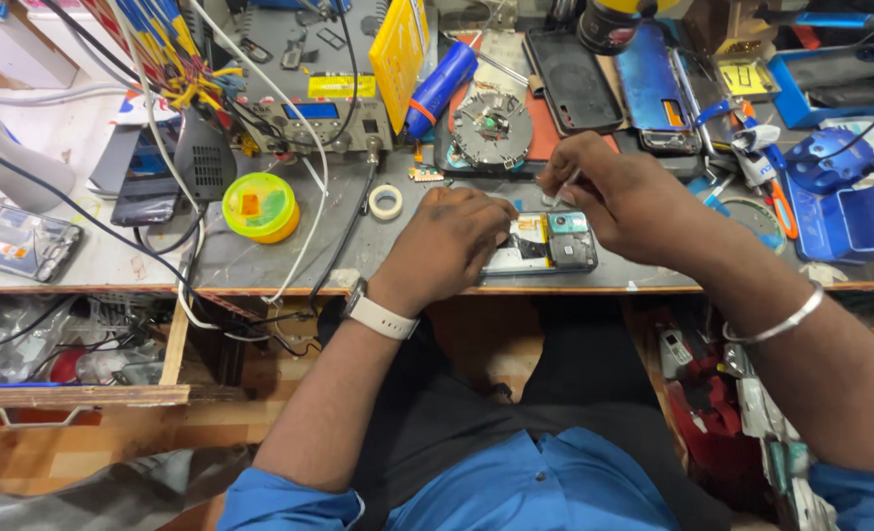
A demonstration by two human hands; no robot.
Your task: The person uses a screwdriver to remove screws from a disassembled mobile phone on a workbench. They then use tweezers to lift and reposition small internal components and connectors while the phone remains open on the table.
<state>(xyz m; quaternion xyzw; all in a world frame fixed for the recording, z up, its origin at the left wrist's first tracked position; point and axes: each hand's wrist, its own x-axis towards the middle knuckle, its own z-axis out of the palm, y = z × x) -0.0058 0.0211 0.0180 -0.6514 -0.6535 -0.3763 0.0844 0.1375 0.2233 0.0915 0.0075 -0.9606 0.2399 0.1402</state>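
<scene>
An opened phone (545, 243) with its back off lies near the front edge of the grey workbench (260, 261), its boards and camera block showing. My left hand (449, 246) rests curled on the phone's left end and holds it down; a white watch sits on that wrist. My right hand (609, 192) hovers over the phone's right end and pinches a thin metal tool (567, 184) pointing down at the boards. A metal bangle circles my right wrist.
A grey bench unit (319, 98) with wires stands at the back left, a yellow-green round tub (260, 206) and a tape roll (386, 202) in front. A round disc (493, 128), phone shells (573, 79) and blue trays (845, 211) crowd the back right. An open drawer (73, 354) is lower left.
</scene>
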